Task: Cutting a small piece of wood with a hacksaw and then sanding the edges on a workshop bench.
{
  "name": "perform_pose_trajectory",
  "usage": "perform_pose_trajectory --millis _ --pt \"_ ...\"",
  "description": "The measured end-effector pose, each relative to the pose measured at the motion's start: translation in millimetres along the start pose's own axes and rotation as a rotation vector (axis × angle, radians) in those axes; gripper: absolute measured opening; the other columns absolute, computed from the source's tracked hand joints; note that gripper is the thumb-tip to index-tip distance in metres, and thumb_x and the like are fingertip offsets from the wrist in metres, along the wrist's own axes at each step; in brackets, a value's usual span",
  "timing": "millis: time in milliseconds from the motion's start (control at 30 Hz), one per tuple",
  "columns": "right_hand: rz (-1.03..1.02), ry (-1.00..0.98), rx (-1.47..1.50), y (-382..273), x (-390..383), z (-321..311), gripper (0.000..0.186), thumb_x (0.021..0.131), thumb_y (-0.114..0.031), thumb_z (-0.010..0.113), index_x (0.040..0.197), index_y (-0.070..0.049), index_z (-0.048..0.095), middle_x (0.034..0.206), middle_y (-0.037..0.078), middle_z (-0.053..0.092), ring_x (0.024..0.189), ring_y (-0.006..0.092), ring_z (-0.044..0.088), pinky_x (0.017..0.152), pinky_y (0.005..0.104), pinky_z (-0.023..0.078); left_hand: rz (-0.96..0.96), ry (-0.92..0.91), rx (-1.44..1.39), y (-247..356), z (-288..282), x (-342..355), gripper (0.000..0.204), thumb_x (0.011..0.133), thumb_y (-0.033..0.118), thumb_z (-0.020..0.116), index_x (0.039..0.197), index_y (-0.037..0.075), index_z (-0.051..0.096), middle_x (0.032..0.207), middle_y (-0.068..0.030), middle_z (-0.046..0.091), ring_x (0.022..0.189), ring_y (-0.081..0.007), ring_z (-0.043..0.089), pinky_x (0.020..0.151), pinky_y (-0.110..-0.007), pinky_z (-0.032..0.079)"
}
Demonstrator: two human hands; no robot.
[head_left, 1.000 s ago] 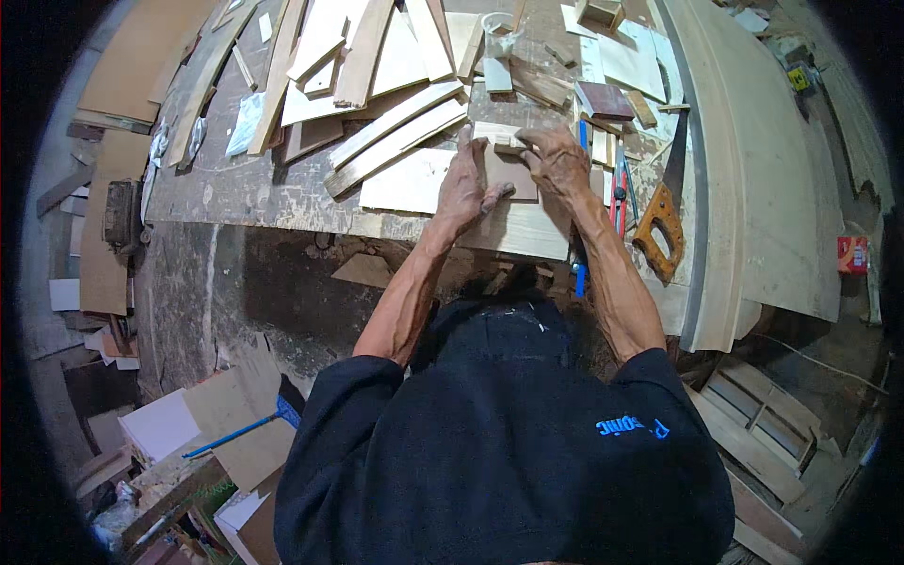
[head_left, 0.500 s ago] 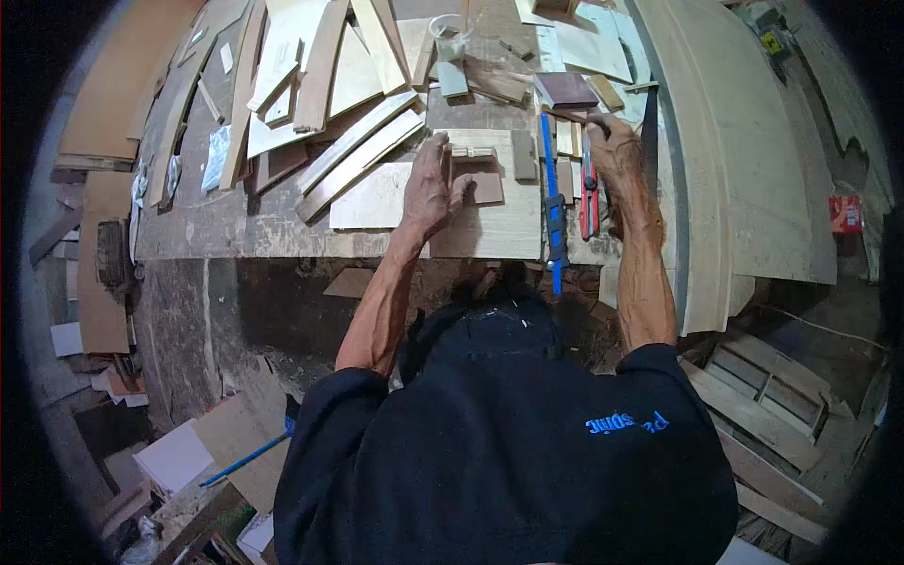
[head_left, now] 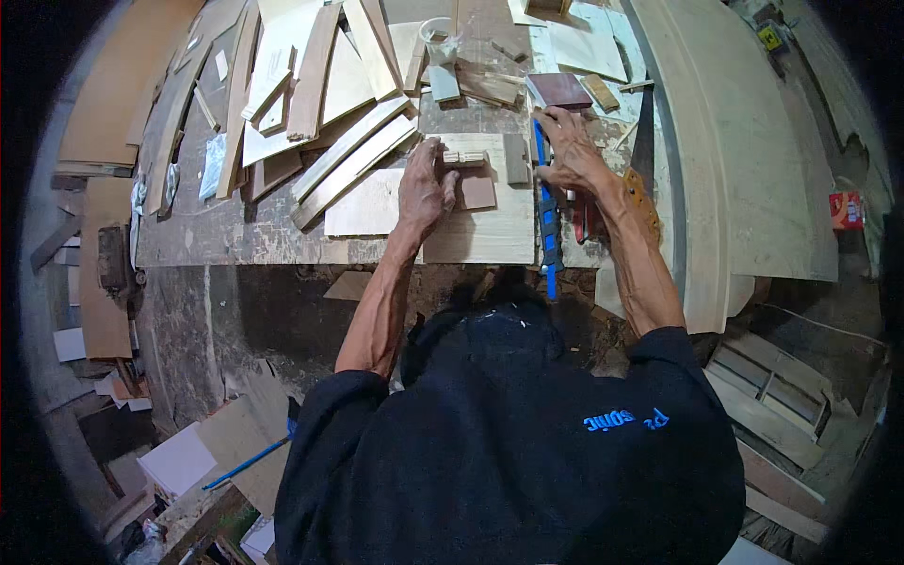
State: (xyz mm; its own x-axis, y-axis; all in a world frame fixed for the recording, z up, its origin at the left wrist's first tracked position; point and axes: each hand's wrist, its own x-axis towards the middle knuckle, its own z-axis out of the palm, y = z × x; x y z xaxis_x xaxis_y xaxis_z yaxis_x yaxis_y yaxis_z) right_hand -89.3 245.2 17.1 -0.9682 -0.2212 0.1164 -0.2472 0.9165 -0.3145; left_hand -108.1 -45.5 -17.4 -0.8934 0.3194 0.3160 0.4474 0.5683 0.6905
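My left hand point(head_left: 427, 193) rests on a pale wooden board point(head_left: 471, 235) at the bench's front edge. Its fingers are extended, with the thumb apart, beside a small ribbed wooden piece point(head_left: 466, 158) and a flat brown block point(head_left: 478, 193). A grey-brown block point(head_left: 515, 158) lies at the board's right side. My right hand point(head_left: 574, 155) arches over the small wood strips, fingers and thumb spread apart near a blue bar-shaped tool with a dark slide point(head_left: 549, 226). Beneath that wrist, a red-handled cutter point(head_left: 581, 218) is mostly hidden.
Long wooden offcuts point(head_left: 353, 160) pile up at the left of the bench. Behind the work sit a clear plastic cup point(head_left: 439, 38) and a dark red block point(head_left: 557, 90). A saw with an orange-brown handle point(head_left: 642, 200) lies by my right forearm, near a large curved panel point(head_left: 753, 141).
My right hand has moved left, from beside the red cutter to over the strips and the blue tool, uncovering the saw handle. My left hand stays beside the ribbed piece.
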Motion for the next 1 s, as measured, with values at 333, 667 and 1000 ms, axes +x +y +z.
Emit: perform_pose_trajectory --millis 333,667,1000 --pt "0.315 0.182 0.018 -5.1 -22.4 5.6 0.072 0.066 -0.012 0.063 0.134 0.0 0.044 0.131 0.024 0.042 0.124 0.0452 0.04 0.11 0.0504 0.034 -0.035 -0.009 -0.091 -3.6 -1.7 -1.2 0.053 0.085 0.007 0.071 0.133 -0.001 0.049 0.119 -0.0223 0.061 0.109 -0.036 0.062 0.094 -0.041 0.049" --pt "0.084 0.002 -0.187 -7.9 -9.5 15.3 0.077 0.071 -0.015 0.068 0.143 -0.008 0.042 0.146 0.016 0.042 0.138 0.0393 0.036 0.113 0.0603 0.028 0.001 0.019 -0.056 1.7 -4.1 -0.7 0.05 0.085 0.007 0.07 0.13 0.0 0.05 0.12 -0.0203 0.062 0.11 -0.0352 0.062 0.094 -0.04 0.049" --pt "0.161 0.041 -0.141 -7.6 2.9 -10.0 0.08 0.069 -0.026 0.069 0.142 -0.007 0.043 0.131 0.017 0.049 0.126 0.0355 0.048 0.106 0.0559 0.036 0.018 0.05 -0.03 -5.6 0.2 -2.7 0.048 0.083 0.008 0.072 0.127 0.003 0.052 0.117 -0.0197 0.062 0.108 -0.0353 0.062 0.092 -0.041 0.049"
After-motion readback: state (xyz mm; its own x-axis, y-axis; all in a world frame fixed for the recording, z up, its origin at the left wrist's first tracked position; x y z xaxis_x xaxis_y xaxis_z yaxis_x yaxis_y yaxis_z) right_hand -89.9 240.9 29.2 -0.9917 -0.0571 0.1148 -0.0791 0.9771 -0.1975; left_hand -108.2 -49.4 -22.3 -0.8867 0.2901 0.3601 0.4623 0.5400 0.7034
